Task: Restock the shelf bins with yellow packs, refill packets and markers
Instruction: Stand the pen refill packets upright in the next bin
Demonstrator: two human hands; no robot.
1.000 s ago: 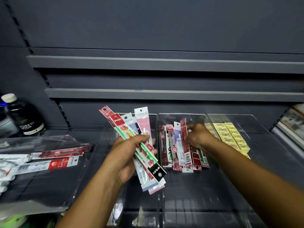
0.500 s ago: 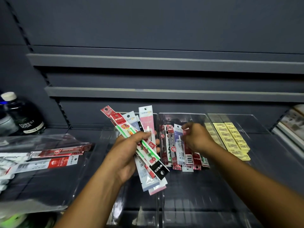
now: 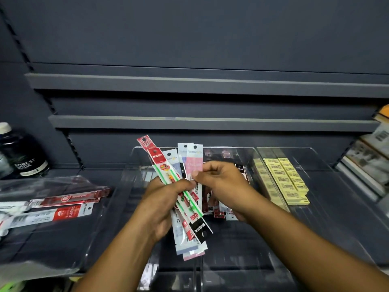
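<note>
My left hand (image 3: pixel 162 205) grips a fanned bundle of long refill packets (image 3: pixel 185 186), red, green, blue, pink and black, held over the clear middle bin (image 3: pixel 235 245). My right hand (image 3: pixel 221 182) has come across to the bundle and pinches the pink packet (image 3: pixel 194 163) near its middle. Behind my right hand, more refill packets (image 3: pixel 221 211) lie in the middle bin, mostly hidden. Rows of yellow packs (image 3: pixel 286 182) lie in the clear bin (image 3: pixel 328 207) on the right.
A clear tray (image 3: pixel 52 245) on the left holds a few red and white refill packets (image 3: pixel 63 207). A dark soda bottle (image 3: pixel 23 157) stands at the far left. Boxed goods (image 3: pixel 370 157) sit on the right shelf. Grey shelf rails (image 3: pixel 210 123) run across behind.
My right hand left the packets in the middle bin and moved left to the bundle in my left hand, taking hold of the pink packet. The left hand stayed nearly in place.
</note>
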